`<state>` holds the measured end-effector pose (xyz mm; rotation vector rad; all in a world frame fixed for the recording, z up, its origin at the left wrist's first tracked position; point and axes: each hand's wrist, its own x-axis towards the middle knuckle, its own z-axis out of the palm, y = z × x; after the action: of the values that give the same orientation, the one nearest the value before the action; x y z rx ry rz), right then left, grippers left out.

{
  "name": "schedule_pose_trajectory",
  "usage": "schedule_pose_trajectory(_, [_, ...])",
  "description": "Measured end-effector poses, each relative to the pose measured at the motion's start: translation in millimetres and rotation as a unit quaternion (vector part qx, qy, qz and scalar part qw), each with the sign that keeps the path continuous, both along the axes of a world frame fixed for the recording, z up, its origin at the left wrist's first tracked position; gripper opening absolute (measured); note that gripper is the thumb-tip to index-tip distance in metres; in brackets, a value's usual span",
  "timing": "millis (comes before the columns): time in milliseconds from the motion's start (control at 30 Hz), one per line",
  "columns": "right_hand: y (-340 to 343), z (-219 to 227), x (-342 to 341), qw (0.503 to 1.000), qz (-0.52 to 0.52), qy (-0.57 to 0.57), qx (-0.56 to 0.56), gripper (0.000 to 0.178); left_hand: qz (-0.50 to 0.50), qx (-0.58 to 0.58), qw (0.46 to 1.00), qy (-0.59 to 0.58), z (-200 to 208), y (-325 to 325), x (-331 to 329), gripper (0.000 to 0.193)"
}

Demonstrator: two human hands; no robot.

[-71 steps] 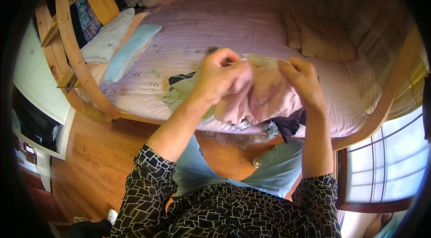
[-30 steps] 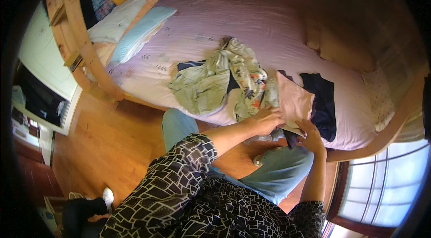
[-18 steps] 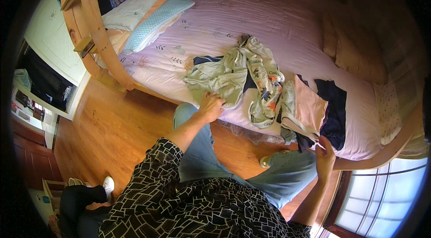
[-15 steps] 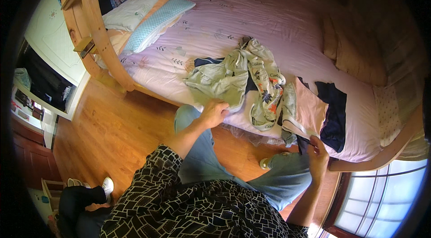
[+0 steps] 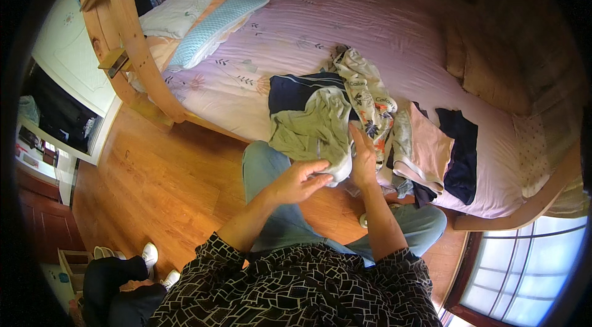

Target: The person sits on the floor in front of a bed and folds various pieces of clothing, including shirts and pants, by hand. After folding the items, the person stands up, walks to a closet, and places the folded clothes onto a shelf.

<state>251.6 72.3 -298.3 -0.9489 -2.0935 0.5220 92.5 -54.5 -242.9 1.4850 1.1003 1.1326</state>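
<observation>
A grey-green garment (image 5: 314, 120), perhaps underpants, lies crumpled at the bed's near edge, its pale band hanging toward me. My left hand (image 5: 299, 182) grips that band at its near left side. On its right, my right hand (image 5: 365, 157) rests against the cloth with fingers stretched out and thumb apart. Behind the garment lies a navy piece of clothing (image 5: 290, 89) with light stripes. A white patterned garment (image 5: 373, 105) with leaf prints stretches beside my right hand. Further right are a pink garment (image 5: 428, 148) and a black one (image 5: 462, 154), partly overlapping.
The bed (image 5: 370, 18) has a lilac sheet and a curved wooden frame (image 5: 145, 49). Pillows (image 5: 216, 28) are piled at the left, and brown cushions (image 5: 493, 80) lie at the right. Another person's dark-trousered legs (image 5: 114, 284) show at lower left, over a wooden floor (image 5: 166, 173).
My right hand has left the pink garment and come left to the grey-green one. That garment has shifted right and nearer, baring more of the navy piece.
</observation>
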Motion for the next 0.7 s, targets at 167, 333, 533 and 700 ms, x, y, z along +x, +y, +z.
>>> schedule_pose_trajectory(167, [29.2, -10.2, -15.2, 0.994, -0.055, 0.081, 0.039, 0.039, 0.061, 0.033, 0.994, 0.080, 32.2, -15.2, 1.0, 0.022])
schedule_pose_trajectory(333, [44.6, 69.3, -11.4, 0.975, -0.118, 0.184, -0.037, 0.020, 0.346, 0.091, 0.904, 0.235, 43.3, -4.1, -29.9, 0.041])
schedule_pose_trajectory(533, [55.6, 164.1, 6.8, 0.946, -0.142, 0.024, 0.289, 0.026, 0.538, 0.245, 0.743, 0.313, 101.3, 25.6, -89.9, 0.045])
schedule_pose_trajectory(700, [83.4, 177.7, 52.6, 0.923, -0.227, -0.038, 0.309, 0.037, 0.578, 0.217, 0.703, 0.352, 104.4, 23.7, -129.8, 0.042])
